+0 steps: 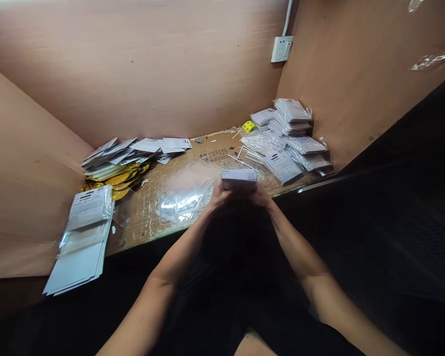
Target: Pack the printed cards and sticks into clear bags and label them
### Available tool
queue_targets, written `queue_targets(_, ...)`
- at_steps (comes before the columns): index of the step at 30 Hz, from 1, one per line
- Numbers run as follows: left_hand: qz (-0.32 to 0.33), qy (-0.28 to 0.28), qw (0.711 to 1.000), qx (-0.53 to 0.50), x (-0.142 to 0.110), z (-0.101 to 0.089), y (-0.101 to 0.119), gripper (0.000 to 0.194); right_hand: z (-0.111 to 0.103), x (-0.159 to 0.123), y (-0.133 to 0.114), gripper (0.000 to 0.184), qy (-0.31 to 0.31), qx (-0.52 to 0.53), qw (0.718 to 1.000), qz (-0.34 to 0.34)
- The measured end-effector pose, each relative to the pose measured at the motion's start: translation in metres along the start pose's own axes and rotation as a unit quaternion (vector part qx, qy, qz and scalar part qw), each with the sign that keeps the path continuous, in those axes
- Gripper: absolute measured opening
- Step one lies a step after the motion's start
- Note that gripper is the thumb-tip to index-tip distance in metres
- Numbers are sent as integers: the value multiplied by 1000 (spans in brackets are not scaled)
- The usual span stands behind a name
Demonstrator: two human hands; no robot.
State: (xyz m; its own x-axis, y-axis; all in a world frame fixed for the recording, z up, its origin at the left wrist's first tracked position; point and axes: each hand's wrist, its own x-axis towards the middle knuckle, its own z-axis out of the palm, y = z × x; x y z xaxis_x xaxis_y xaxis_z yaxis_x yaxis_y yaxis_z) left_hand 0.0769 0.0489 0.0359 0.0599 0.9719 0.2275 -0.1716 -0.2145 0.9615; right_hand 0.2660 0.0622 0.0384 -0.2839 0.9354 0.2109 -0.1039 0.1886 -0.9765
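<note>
My left hand and my right hand together grip a small stack of white cards above the table's front edge. The fingers hide the lower part of the stack. Just left of my hands, a clear plastic sleeve lies flat on the taped cardboard tabletop. Bagged white cards lie in a heap to the right. A loose pile of white packets rests on gold foil pieces to the left.
A stack of white packets overhangs the table's front left edge. Thin white sticks and a yellow label lie near the right heap. Plywood walls surround the table, with a wall socket high at the back right.
</note>
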Motion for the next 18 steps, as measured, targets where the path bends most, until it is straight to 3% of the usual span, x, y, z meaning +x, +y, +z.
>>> queue_targets(3,-22,-24,999,-23,0,6,7,60,4,-15,-2,57,57,-36,998,-16)
queue_targets(5,-4,36,999,-14,-7,19,13,67,5,-22,-7,49,142,-161,976,-25)
queue_targets(8,27,139,990,-24,-21,49,24,81,13,-23,-16,27,238,-431,869,-42)
queue_targets(10,9,173,983,-62,-26,71,30,75,25,-19,-20,16,219,-546,805,-75)
queue_targets(12,-6,224,970,-97,-23,85,35,63,40,-14,-22,21,185,-595,774,-114)
queue_targets(15,10,257,960,-111,-4,80,37,52,51,-9,-27,27,162,-607,764,-145)
queue_targets(18,72,243,966,-42,16,42,42,43,37,-5,-33,26,94,-549,805,-205)
